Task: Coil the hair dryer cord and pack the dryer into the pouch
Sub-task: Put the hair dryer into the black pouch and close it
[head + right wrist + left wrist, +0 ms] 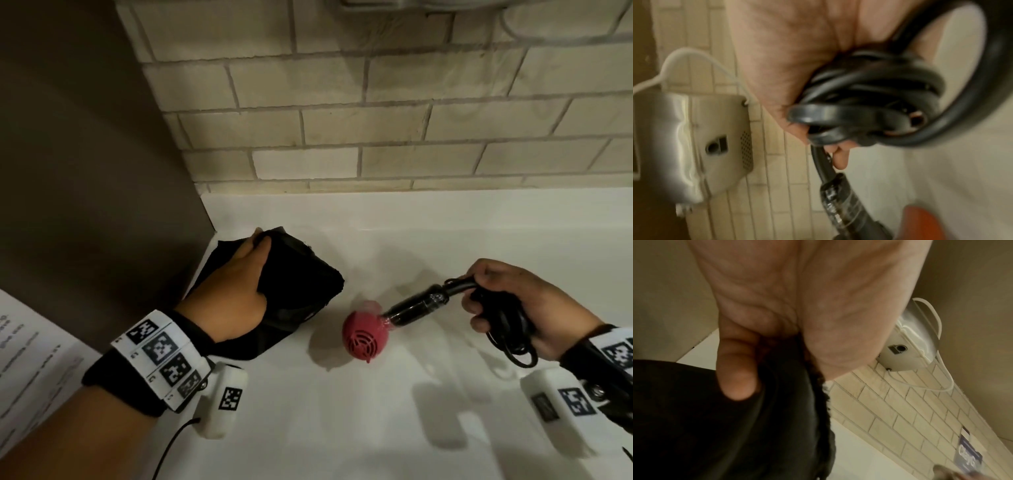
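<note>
While one left hand (236,291) grips one pouch (298,284), one right hand (520,301) holds one dryer (383,322)

Left hand (239,291) reaching forward, fingers and thumb pinching the black pouch (294,284). Right hand (513,305) to the right of the pouch, fingers curled around coiled cord (507,325). Marker bands on both wrists.

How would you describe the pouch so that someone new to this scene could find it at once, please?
On the white counter below the brick wall, look to the left corner. There the left hand grips the pouch, the only soft black fabric thing there.
</note>
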A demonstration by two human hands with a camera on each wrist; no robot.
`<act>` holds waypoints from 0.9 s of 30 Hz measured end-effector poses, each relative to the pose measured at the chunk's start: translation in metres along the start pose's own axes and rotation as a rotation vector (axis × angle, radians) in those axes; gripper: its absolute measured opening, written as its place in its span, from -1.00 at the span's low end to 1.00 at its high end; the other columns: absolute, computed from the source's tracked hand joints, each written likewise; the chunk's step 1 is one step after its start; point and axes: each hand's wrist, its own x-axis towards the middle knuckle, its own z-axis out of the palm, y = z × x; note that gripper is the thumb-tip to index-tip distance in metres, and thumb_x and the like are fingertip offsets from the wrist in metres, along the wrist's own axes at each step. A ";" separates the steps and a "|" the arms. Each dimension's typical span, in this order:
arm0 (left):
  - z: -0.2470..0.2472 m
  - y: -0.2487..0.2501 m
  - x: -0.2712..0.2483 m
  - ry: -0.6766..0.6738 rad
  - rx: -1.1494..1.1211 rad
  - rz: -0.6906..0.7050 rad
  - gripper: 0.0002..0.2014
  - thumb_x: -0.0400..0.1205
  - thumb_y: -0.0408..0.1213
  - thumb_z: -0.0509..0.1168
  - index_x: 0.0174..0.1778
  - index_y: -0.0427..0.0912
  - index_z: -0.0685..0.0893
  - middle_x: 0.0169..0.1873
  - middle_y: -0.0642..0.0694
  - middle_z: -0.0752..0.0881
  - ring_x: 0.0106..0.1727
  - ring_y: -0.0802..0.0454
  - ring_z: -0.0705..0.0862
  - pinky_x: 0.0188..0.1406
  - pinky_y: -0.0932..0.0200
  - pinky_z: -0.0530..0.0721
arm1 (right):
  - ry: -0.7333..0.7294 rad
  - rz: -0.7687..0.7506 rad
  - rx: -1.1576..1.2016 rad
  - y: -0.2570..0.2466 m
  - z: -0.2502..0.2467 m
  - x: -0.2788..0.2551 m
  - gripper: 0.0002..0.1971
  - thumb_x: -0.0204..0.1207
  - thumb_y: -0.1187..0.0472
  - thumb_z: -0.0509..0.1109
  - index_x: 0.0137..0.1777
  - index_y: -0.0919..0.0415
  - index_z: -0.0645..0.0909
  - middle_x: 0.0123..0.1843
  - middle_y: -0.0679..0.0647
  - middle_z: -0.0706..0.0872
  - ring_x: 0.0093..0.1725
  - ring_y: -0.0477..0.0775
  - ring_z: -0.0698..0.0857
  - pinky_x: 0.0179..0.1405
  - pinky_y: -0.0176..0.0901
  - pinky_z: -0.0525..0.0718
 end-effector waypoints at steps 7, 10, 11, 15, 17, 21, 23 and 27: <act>0.021 0.006 -0.001 -0.071 0.020 0.098 -0.09 0.57 -0.48 0.20 0.77 0.06 -0.12 0.76 0.18 -0.23 0.76 0.04 0.05 0.65 0.24 0.15 | -0.003 -0.073 0.246 -0.010 0.031 -0.010 -0.86 0.51 0.22 0.20 -0.24 0.28 0.41 -0.34 0.15 0.51 -0.45 0.04 0.50 -0.62 -0.22 0.53; 0.019 0.007 -0.001 -0.123 0.016 0.175 -0.02 0.56 -0.48 0.27 0.76 0.11 -0.16 0.75 0.22 -0.27 0.76 0.15 -0.04 0.68 0.24 0.07 | -0.022 -0.118 0.262 -0.009 0.046 -0.005 -0.87 0.55 0.30 0.15 -0.23 0.26 0.41 -0.35 0.13 0.59 -0.42 0.04 0.49 -0.58 -0.21 0.50; 0.017 0.008 -0.002 -0.144 0.012 0.191 0.00 0.56 -0.48 0.29 0.76 0.14 -0.18 0.75 0.25 -0.28 0.76 0.16 -0.05 0.68 0.24 0.08 | -0.014 -0.113 0.250 -0.008 0.051 -0.002 -0.84 0.61 0.33 0.11 -0.22 0.24 0.39 -0.37 0.12 0.62 -0.42 0.04 0.49 -0.58 -0.21 0.49; 0.003 0.019 -0.017 -0.228 -0.031 0.182 0.01 0.58 -0.51 0.25 0.73 0.21 -0.24 0.69 0.38 -0.35 0.73 0.15 0.10 0.45 0.51 0.31 | 0.050 -0.088 0.165 0.002 0.070 0.007 -0.69 0.70 0.39 0.08 -0.28 0.20 0.44 -0.33 0.13 0.64 -0.40 0.07 0.49 -0.55 -0.18 0.50; 0.001 0.026 -0.024 -0.235 -0.035 0.177 -0.02 0.60 -0.51 0.25 0.74 0.17 -0.22 0.70 0.36 -0.34 0.65 -0.01 0.28 0.10 0.74 0.34 | 0.092 -0.080 0.089 0.008 0.080 0.010 -0.66 0.70 0.39 0.14 -0.32 0.19 0.49 -0.34 0.13 0.62 -0.40 0.11 0.48 -0.55 -0.15 0.50; 0.010 0.050 -0.032 -0.243 -0.074 0.215 -0.04 0.61 -0.47 0.26 0.75 0.09 -0.23 0.72 0.24 -0.36 0.75 0.17 -0.04 0.27 0.78 0.07 | 0.178 -0.120 -0.137 0.010 0.117 0.018 -0.74 0.67 0.29 0.30 -0.22 0.43 0.49 -0.41 0.30 0.45 -0.47 0.14 0.39 -0.45 0.02 0.38; 0.017 0.064 -0.036 -0.229 -0.103 0.250 -0.04 0.60 -0.46 0.26 0.75 0.09 -0.23 0.72 0.21 -0.38 0.75 0.18 0.02 0.45 0.60 0.24 | 0.193 -0.154 -0.212 0.008 0.136 0.024 -0.72 0.64 0.27 0.34 -0.10 0.57 0.48 -0.41 0.41 0.48 -0.51 0.12 0.49 -0.45 -0.08 0.46; 0.022 0.078 -0.045 -0.151 -0.124 0.266 -0.03 0.59 -0.46 0.28 0.75 0.08 -0.21 0.71 0.24 -0.41 0.65 0.00 0.38 0.43 0.18 0.57 | 0.078 0.053 -0.133 0.003 0.156 0.030 -0.72 0.62 0.23 0.35 0.10 0.49 0.70 -0.13 0.31 0.83 -0.18 0.22 0.83 -0.21 -0.06 0.72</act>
